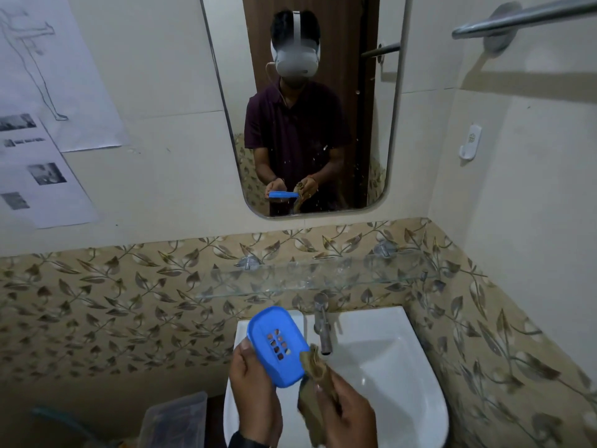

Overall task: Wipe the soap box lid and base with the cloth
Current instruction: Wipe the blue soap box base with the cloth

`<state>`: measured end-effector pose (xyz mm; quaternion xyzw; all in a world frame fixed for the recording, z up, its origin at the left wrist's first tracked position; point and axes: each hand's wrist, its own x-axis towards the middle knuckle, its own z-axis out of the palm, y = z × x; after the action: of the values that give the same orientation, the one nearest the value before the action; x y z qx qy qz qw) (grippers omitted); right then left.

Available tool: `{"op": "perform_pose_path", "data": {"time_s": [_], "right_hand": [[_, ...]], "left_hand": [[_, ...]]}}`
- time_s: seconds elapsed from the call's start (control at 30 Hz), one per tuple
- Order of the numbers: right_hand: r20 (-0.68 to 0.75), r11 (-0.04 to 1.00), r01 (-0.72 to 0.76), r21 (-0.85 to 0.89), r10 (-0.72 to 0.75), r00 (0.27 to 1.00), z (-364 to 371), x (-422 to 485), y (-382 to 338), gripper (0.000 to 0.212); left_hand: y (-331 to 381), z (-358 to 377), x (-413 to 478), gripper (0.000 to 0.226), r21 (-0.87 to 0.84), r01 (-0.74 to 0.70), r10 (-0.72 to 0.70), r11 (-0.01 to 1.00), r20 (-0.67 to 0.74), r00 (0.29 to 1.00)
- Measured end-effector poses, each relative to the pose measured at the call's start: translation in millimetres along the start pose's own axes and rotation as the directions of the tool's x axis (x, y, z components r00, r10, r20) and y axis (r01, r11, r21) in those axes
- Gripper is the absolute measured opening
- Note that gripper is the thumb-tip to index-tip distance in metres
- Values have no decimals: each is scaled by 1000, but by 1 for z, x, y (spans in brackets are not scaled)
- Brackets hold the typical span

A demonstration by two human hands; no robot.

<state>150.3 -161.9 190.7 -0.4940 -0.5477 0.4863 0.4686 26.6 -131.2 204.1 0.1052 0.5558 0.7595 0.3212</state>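
Observation:
A blue soap box part with several drain holes in its middle is held above the left side of the white sink. My left hand grips it by its lower left edge, thumb on top. My right hand grips a bunched brown cloth, whose tip touches the blue part's lower right corner. The other part of the soap box is not in view.
A chrome tap stands at the back of the sink, under a glass shelf. A mirror hangs above. A clear plastic container sits low at the left. A towel rail is at the upper right.

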Motion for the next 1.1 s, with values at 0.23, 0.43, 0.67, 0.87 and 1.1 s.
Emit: {"op": "perform_pose_path", "data": {"time_s": [0.23, 0.43, 0.67, 0.87, 1.1], "right_hand": [[-177, 991, -49, 127, 71, 982, 6, 25, -9, 35], [-212, 995, 9, 97, 11, 977, -2, 40, -16, 26], [-119, 991, 52, 127, -37, 992, -20, 62, -31, 27], [42, 993, 27, 116, -32, 999, -25, 67, -39, 32], [106, 999, 7, 35, -10, 994, -29, 67, -38, 23]], "left_hand": [[-15, 8, -14, 28, -55, -89, 87, 995, -36, 996], [-4, 1, -22, 52, -142, -105, 140, 984, 265, 954], [6, -29, 3, 51, 192, -250, 123, 949, 505, 854], [11, -33, 11, 109, 375, -391, 6, 841, 715, 699], [26, -34, 19, 110, 504, -488, 11, 713, 687, 726]]}}
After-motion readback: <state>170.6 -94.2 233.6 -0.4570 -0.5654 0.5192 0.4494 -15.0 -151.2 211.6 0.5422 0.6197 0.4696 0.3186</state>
